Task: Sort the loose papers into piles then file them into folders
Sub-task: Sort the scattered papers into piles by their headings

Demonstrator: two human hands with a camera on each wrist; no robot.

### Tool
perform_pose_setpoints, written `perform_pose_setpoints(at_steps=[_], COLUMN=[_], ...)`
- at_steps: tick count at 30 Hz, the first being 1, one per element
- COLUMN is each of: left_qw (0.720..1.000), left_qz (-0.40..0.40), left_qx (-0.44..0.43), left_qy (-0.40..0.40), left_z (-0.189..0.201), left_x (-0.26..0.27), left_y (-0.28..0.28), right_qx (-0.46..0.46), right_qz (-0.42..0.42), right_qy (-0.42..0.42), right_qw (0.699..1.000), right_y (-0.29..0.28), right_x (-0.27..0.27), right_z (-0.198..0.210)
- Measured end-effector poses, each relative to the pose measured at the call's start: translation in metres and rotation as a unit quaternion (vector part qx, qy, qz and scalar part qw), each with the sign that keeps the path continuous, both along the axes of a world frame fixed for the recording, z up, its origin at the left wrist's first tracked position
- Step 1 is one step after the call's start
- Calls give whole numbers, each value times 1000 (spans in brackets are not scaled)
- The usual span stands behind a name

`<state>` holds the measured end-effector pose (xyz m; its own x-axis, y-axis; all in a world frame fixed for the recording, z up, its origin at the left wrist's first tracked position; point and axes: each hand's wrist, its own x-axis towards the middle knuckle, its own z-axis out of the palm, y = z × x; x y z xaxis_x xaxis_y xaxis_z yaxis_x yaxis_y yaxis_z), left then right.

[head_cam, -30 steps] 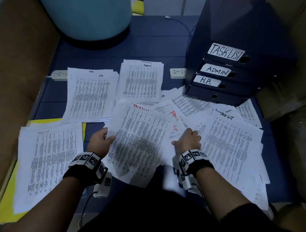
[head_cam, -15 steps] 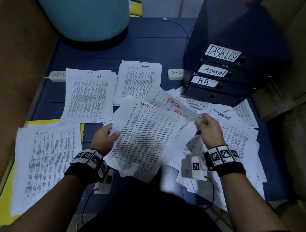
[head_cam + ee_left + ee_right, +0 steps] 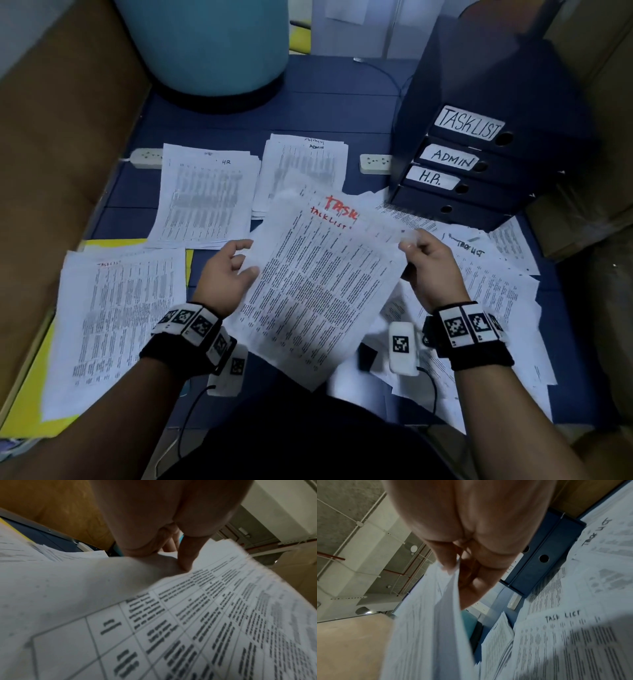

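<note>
Holding a sheaf of printed tasklist sheets point(image 3: 318, 294) lifted off the blue tabletop point(image 3: 335, 113), the person grips it from both sides: the left hand point(image 3: 227, 274) has its thumb on the printed face at the sheaf's left edge with fingers curled beneath, as the left wrist view shows with the thumb point(image 3: 187, 555) pressing the paper, and the right hand point(image 3: 428, 267) pinches the upper right corner between thumb and fingers, which the right wrist view shows closed on the paper's edge point(image 3: 453, 582). The top sheet bears "TASKLIST" in red, and a second sheet fanned behind it shows red "TASK". Along the left edge of the tabletop lies a tasklist pile point(image 3: 120, 315) resting on a yellow folder point(image 3: 30, 404). Farther back sit an HR pile point(image 3: 205, 195) and, just beside it toward the middle, an ADMIN pile point(image 3: 305, 164). Loose papers point(image 3: 493, 284) spread unsorted under and beyond the right hand toward the right edge. At the far right corner stand stacked dark blue binders point(image 3: 479, 164) labelled TASKLIST, ADMIN and H.R., with one unlabelled spine lowest. Two white power strips point(image 3: 375, 163) lie behind the piles, and a teal drum point(image 3: 205, 44) stands at the far edge.
</note>
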<state>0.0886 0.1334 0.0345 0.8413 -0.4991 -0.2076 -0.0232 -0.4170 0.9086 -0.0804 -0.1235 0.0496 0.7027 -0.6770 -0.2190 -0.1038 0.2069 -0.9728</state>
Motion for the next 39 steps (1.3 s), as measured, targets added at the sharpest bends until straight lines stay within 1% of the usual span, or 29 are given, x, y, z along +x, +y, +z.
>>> perform_pose_setpoints(at_steps=[2,4,6,8,9,10,11,12,14,16,18,20,21,24,25,27,29,31,33,37,39], left_qw=[999,995,988,984,982,981,980,981,983,979,970,964,961,954,954,955,959,966,972,986,991], left_qz=[18,75,138,169,179,190,196,194,181,177,200,231,245,271,270,260,244,223,200,120,90], left_qx=[-27,-57,-67,-57,-49,-39,-23,-7,31,97,136,130,123,109,115,134,134,125,122,116,92], left_qy=[15,30,27,21,17,16,20,25,27,15,12,34,48,67,68,58,52,42,21,-26,-23], left_z=[2,4,1,-4,-6,-8,-11,-10,-14,-18,-21,-26,-28,-33,-32,-32,-33,-32,-31,-27,-26], left_x=[0,3,8,13,16,19,23,27,36,44,52,61,64,72,74,75,77,79,81,83,81], left_y=[11,26,43,64,76,87,101,114,142,172,200,224,234,261,266,275,278,276,268,224,191], right_qx=[20,44,43,20,-15,-56,-94,-114,-115,-109,-137,-176,-191,-195,-198,-220,-240,-237,-217,-187,-175], right_qz=[-11,16,97,195,234,257,259,245,207,204,250,302,313,306,304,315,322,318,304,233,194], right_qy=[-11,-18,23,98,133,158,168,170,168,178,203,242,258,308,324,361,376,381,387,373,367], right_qw=[1000,999,994,976,963,952,946,948,957,957,937,905,894,880,874,850,835,835,843,878,893], right_y=[14,36,63,90,104,118,132,146,172,199,224,248,258,288,296,312,325,328,320,278,245], right_x=[8,19,29,42,50,59,69,79,99,117,135,152,160,183,190,199,204,204,199,173,152], right_z=[2,-1,-9,-22,-27,-33,-37,-41,-46,-53,-59,-64,-70,-86,-92,-104,-110,-108,-100,-87,-80])
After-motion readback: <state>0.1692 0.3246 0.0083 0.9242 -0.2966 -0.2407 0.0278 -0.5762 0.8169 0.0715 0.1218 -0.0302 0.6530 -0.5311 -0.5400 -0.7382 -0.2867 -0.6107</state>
